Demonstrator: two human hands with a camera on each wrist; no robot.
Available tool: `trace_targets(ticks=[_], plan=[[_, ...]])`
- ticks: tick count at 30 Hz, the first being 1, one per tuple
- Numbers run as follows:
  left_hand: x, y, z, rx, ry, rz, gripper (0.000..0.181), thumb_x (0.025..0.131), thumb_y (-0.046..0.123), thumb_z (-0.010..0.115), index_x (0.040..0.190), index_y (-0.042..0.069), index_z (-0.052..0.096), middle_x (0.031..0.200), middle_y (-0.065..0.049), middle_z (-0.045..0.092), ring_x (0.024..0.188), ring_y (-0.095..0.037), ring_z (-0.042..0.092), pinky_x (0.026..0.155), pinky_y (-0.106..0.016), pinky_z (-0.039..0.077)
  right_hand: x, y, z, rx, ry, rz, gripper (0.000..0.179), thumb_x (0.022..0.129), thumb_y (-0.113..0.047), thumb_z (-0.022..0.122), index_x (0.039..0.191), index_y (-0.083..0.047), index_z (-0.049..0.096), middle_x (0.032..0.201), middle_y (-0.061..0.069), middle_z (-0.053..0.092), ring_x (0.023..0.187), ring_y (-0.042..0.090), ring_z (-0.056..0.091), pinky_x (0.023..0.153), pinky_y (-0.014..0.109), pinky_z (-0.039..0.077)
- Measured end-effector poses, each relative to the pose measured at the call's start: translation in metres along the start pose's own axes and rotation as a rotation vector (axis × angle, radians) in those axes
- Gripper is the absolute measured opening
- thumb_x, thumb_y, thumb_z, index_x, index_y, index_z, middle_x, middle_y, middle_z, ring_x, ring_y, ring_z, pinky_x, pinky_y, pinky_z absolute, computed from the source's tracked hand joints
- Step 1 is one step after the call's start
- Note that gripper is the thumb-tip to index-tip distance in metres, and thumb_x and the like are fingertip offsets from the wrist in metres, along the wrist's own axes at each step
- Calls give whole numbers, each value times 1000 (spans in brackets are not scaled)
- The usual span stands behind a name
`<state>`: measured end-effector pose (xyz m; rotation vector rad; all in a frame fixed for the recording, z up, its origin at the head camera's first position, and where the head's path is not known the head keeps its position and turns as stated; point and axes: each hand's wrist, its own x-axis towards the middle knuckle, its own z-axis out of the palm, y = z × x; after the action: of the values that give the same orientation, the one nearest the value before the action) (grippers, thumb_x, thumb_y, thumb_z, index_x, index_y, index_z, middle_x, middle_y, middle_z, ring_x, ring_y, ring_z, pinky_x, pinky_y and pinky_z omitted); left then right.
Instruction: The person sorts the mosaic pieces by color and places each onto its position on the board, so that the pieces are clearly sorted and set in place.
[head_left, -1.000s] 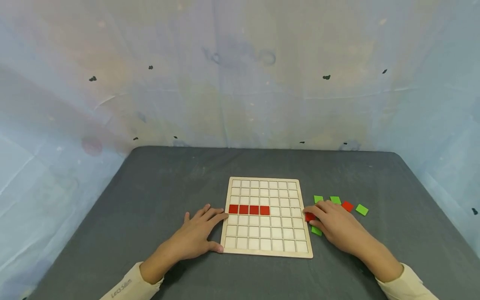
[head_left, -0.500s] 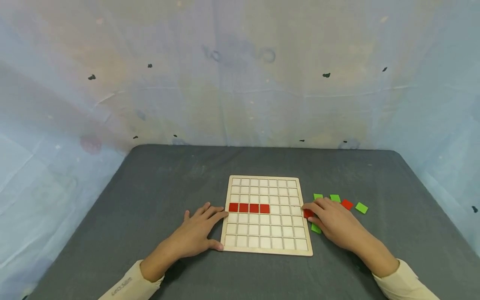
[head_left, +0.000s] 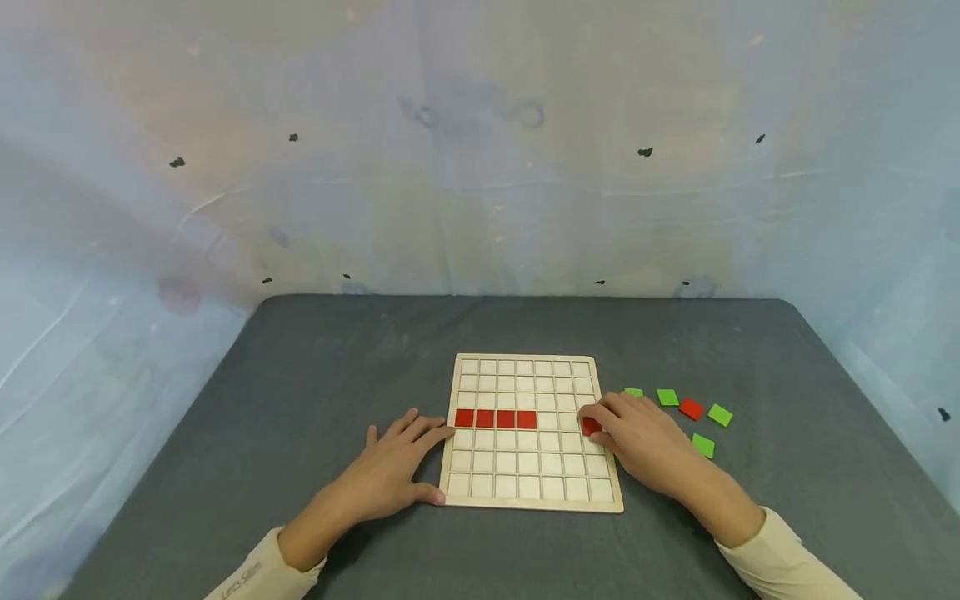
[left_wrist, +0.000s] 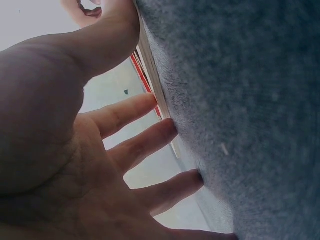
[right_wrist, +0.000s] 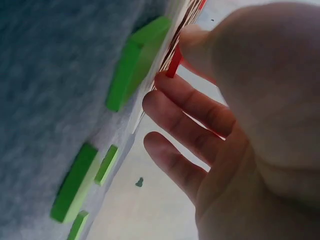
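A wooden grid board (head_left: 525, 505) lies on the table, with several red tiles (head_left: 485, 418) side by side in one row, starting from its left edge. My left hand (head_left: 393, 471) rests at that left edge, fingers spread and relaxed; thumb and index fingertip touch the frame, as the left wrist view also shows. Over the right-hand columns of the same row, my right hand (head_left: 645, 442) pinches a red square tile (right_wrist: 174, 62) between thumb and fingers. Whether this tile touches the board is hard to tell.
Right of the board lie several loose green tiles (head_left: 702, 446) and one loose red tile (head_left: 691, 408). The right hand partly covers one green tile (head_left: 633, 392). Dark grey cloth covers the table (head_left: 360, 350), and a patterned curtain (head_left: 480, 167) hangs behind it.
My right hand has moved left with the red tile, from beside the board to over its right columns. A green tile near the wrist has come into view. The left hand stays put.
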<state>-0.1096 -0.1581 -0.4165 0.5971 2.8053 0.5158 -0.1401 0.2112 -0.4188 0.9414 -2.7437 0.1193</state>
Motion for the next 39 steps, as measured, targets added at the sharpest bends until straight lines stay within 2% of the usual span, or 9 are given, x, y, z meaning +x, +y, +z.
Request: trace_targets(ticks=[6,16,25,33,39], plan=[[-1,-2,3,2,15,4,86,74,53,79,150,32,44,158,4,39,152,-39,23,102,-85,19,7,-7,3,-24,-23,-25,35,88,-27,77,120,-22,65,105,-4,61,96,15,57,84,36,51],[1,0,3,-10,14,13,85,74,51,80,149,30,45,157,3,40,152,-39,23,101,-85,19,15,-13,5,-50,-9,-71,33,90,-27,75,120,-21,65,106,-2,63,100,17,58,87,36,51],[-1,1,2,2,24,6,86,73,51,80,149,30,45,157,3,40,152,-39,24,101,-85,19,17,-22,6,-51,-29,-43,30,91,-30,73,119,-23,64,105,-2,61,99,17,58,90,38,51],[-1,2,1,-4,22,6,85,74,50,80,149,30,45,158,3,39,152,-39,24,101,-85,19,19,-31,3,-29,-47,-6,30,92,-31,72,120,-25,64,105,-4,62,97,15,58,87,36,51],[-1,2,0,-3,14,7,85,74,50,80,149,30,45,158,3,39,152,-39,24,101,-85,19,22,-28,-1,14,-8,-4,33,88,-26,77,119,-22,66,103,-3,62,94,15,59,81,35,52]])
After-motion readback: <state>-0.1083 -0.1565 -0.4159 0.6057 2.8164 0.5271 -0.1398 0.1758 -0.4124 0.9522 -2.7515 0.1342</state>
